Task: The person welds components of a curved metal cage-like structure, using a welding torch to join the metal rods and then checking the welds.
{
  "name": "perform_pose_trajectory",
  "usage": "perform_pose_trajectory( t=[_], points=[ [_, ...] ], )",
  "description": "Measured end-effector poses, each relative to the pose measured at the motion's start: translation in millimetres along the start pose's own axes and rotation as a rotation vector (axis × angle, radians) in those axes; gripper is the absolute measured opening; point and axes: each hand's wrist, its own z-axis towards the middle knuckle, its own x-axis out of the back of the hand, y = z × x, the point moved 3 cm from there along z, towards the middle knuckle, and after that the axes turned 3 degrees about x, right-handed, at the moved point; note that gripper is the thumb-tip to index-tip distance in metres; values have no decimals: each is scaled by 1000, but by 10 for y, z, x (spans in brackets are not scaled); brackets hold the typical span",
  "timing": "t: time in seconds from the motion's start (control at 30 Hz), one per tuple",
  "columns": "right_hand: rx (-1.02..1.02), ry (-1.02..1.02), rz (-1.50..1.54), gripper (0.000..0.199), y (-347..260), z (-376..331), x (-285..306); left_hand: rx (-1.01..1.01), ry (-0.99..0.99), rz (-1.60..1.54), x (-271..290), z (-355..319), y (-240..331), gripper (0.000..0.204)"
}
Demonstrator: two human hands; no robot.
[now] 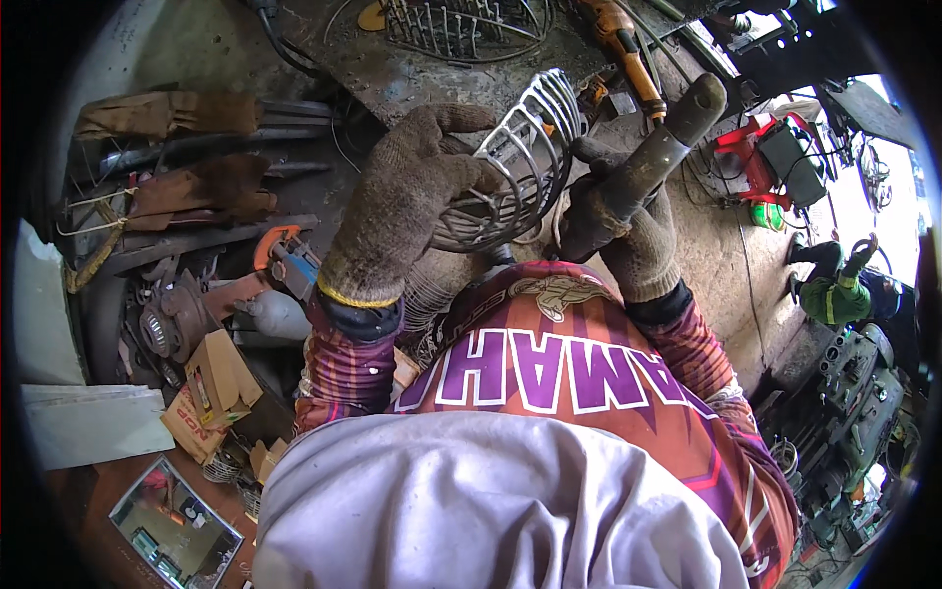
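Observation:
My left hand (407,191), in a brown knit glove with a yellow cuff edge, closes round one side of a curved metal wire cage (530,147). The cage's bars are bright along the top and darker below, and it is tilted up in front of my body. My right hand (638,231), also gloved, is wrapped round a dark, scuffed, barrel-shaped tool (655,162). This tool points up and to the right, with its lower end beside the cage. Its exact kind does not show, and I cannot tell whether it touches the cage.
A worktable (383,74) ahead carries another wire piece (461,29) and an orange power tool (628,54). Metal stock and a grey rounded tool (275,314) crowd the left. A red stand (751,147), a person in green (834,294) and machinery (854,393) are at right.

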Motion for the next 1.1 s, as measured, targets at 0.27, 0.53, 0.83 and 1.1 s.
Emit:
perform_pose_trajectory(
  t=[0.27, 0.53, 0.83, 1.1],
  points=[
    [1, 45, 35, 53, -62, -78, 17, 29, -171, -342, 130, 88, -121, 38],
    [50, 61, 46, 48, -116, -97, 106, -313, 350, 394, 421, 75, -199, 30],
    [41, 160, -143, 58, -165, -119, 197, -565, 378, 1183, 370, 98, -82, 28],
    [55, 151, -170, 60, -209, -114, 244, -387, 315, 750, 362, 184, -74, 38]
  ],
)
